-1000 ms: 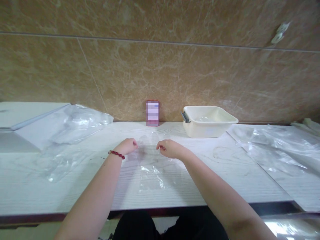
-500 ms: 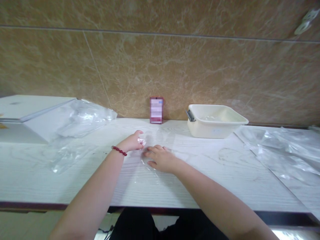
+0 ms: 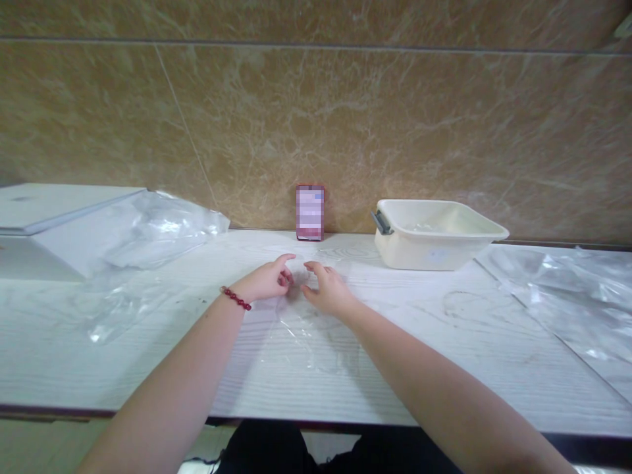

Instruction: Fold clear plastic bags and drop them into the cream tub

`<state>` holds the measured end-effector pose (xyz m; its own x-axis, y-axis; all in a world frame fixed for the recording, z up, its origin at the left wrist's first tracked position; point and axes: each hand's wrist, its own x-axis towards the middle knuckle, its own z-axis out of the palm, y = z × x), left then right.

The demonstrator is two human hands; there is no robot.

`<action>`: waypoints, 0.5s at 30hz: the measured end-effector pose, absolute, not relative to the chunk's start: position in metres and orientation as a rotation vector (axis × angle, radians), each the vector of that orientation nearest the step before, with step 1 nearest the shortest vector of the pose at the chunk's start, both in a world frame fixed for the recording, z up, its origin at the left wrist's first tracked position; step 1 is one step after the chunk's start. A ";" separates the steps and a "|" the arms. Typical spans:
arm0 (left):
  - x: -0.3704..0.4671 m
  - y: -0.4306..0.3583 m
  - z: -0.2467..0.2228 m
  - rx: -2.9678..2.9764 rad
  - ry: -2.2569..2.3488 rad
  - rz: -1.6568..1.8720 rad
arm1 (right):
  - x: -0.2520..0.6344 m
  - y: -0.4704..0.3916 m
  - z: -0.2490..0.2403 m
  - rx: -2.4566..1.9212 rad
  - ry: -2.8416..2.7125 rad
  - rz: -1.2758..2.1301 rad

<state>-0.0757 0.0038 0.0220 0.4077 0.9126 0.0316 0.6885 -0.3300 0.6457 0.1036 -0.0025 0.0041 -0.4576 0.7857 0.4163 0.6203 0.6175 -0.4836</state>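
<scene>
A clear plastic bag (image 3: 309, 339) lies flat on the white wood-grain table, its outline faint. Just above its far part is my left hand (image 3: 271, 280), which wears a red bead bracelet (image 3: 236, 298). Its thumb stretches away from loosely curled fingers, and I see nothing between them. Facing it from the other side, my right hand (image 3: 330, 288) has its thumb and forefinger apart and shows nothing held. A narrow gap separates the two hands. Whether either hand touches the clear plastic cannot be made out.
A phone (image 3: 310, 214) leans upright against the marbled wall. To its right stands a cream plastic bin (image 3: 424, 253) with a grey handle. Crumpled clear plastic (image 3: 168, 227) lies by a white box (image 3: 64, 217) at left; more clear plastic (image 3: 567, 296) spreads at right.
My right hand has lifted off the plastic and moved away from me, its fingers now curved. My left thumb has spread from the fingers, and the shiny bit of plastic there no longer shows.
</scene>
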 end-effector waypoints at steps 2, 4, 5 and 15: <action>-0.076 0.003 0.023 2.100 1.311 0.499 | 0.104 -0.002 0.004 -1.112 -2.266 0.359; -0.077 0.002 0.025 2.070 1.262 0.459 | 0.106 -0.004 0.006 -1.104 -2.349 0.347; -0.077 0.001 0.026 2.050 1.235 0.443 | 0.107 -0.006 0.008 -1.100 -2.398 0.330; -0.094 0.011 0.028 2.377 1.339 0.270 | 0.115 -0.019 0.021 -1.185 -2.642 0.251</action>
